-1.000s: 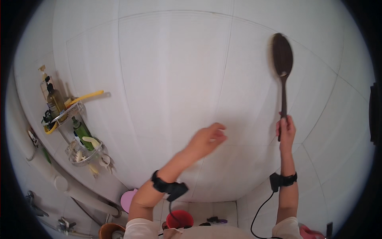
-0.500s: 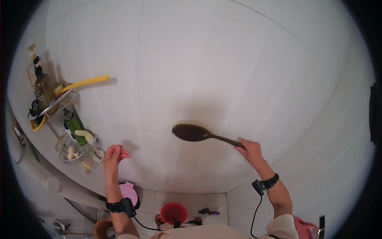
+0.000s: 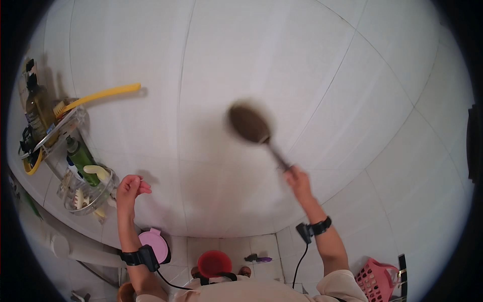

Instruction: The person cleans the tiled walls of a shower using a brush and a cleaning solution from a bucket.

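Note:
My right hand [image 3: 299, 184] is closed around the handle of a long-handled bath brush [image 3: 248, 122]. Its dark brown oval head points up and to the left in front of the tiled wall [image 3: 241, 55] and is smeared by motion. Pale bristles edge the far side of the head; whether they touch the tiles I cannot tell. Off to the left, my left hand [image 3: 132, 190] hangs with its fingers curled in and thumb against them, and no object shows in it. It is nearest to the lower wire basket [image 3: 88, 207].
On the left wall, the shelf [image 3: 55, 133] carries bottles [image 3: 41, 108] and a yellow-handled brush [image 3: 105, 92]. A green bottle [image 3: 83, 161] stands in the lower basket. Below are a pink lid [image 3: 153, 246], a red bucket [image 3: 214, 263], a purple-handled brush [image 3: 259, 258] and a pink basket [image 3: 375, 280].
My right hand has moved up and left, swinging the bath brush from nearly level to a steep tilt, its head higher. The view has shifted slightly; my left hand stays curled.

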Action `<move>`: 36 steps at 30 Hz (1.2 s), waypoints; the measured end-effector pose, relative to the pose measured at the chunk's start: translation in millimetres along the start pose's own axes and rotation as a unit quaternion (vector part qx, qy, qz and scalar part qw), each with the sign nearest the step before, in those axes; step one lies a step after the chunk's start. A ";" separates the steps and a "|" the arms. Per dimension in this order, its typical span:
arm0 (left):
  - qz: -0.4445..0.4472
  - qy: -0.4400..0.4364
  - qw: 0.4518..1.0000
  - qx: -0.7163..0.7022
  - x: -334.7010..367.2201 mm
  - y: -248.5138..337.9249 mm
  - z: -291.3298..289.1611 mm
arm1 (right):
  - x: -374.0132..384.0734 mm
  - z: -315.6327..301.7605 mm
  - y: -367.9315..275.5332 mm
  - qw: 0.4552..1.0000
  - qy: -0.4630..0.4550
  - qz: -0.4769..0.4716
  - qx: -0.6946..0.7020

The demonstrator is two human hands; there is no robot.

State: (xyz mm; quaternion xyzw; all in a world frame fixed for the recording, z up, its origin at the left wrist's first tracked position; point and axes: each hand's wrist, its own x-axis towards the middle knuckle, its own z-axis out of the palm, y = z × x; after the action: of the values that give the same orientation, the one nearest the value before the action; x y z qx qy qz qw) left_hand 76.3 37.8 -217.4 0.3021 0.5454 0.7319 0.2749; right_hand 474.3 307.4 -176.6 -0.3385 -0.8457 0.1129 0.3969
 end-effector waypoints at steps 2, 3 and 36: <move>-0.003 0.003 1.000 -0.003 0.5 4.9 -6.2 | -30.6 16.5 -6.2 0.984 -0.127 -0.031 -0.121; -0.003 0.003 1.000 -0.007 3.9 6.4 -10.1 | -39.0 17.5 -0.7 0.981 -0.129 -0.026 -0.146; -0.055 0.072 0.996 0.010 -40.5 0.3 -64.9 | 49.7 -21.3 -45.1 0.963 0.155 0.144 0.165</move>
State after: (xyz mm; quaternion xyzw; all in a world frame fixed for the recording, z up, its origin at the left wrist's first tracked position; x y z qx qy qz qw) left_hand 55.1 -33.0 -237.4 0.2210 0.5865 0.7302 0.2721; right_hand 445.8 305.0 -112.3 -0.3995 -0.6859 0.2532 0.5530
